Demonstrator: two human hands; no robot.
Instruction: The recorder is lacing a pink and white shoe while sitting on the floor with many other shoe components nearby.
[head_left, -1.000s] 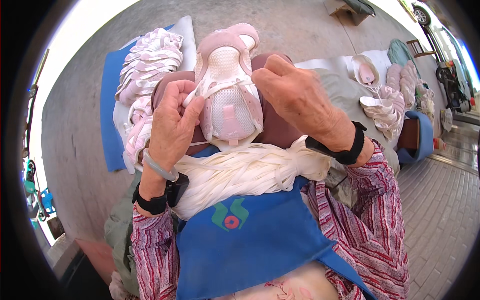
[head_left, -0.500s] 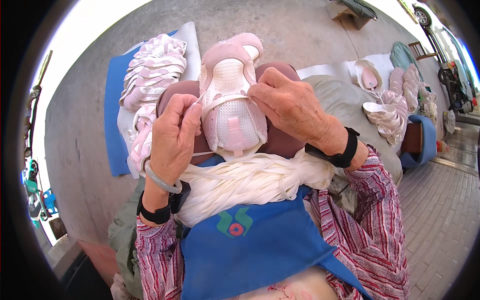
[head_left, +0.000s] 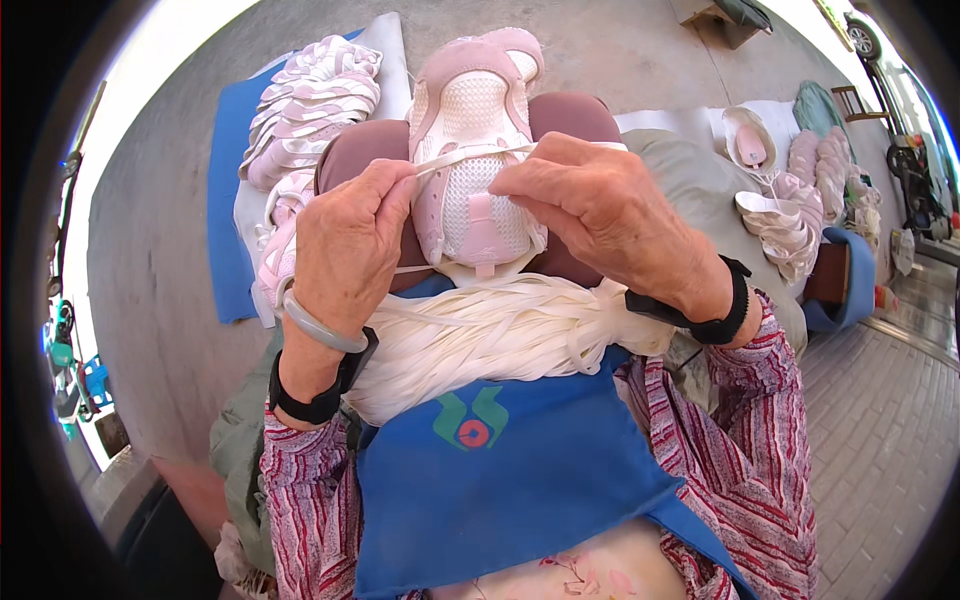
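One blue cloth apron (head_left: 500,490): nearest, over the person's front, green-and-red motif near its top edge.
Lace bundle: long, flat, cream-white laces (head_left: 480,335) heaped across the apron's top edge.
Left hand (head_left: 350,235): thumb and forefinger pinched on a flat white shoelace (head_left: 475,153).
Right hand (head_left: 620,215): fingers bunched, narrow gap to thumb, over the upper's right side; cannot tell if they grip anything.
Shoelace run: from left fingertips across the upper, then behind right hand, showing again beyond it.
Work piece: pink-and-white mesh shoe upper (head_left: 465,190), between brown-clad knees (head_left: 575,120), pink tab end toward the bundle.
Left stack: pink-and-white shoe uppers (head_left: 315,105), overlapping, right of blue sheet's (head_left: 228,180) left edge.
Right group: more pale pink-and-white uppers (head_left: 785,225), by white sheet's (head_left: 680,120) right end.
Far: grey concrete floor (head_left: 600,50).
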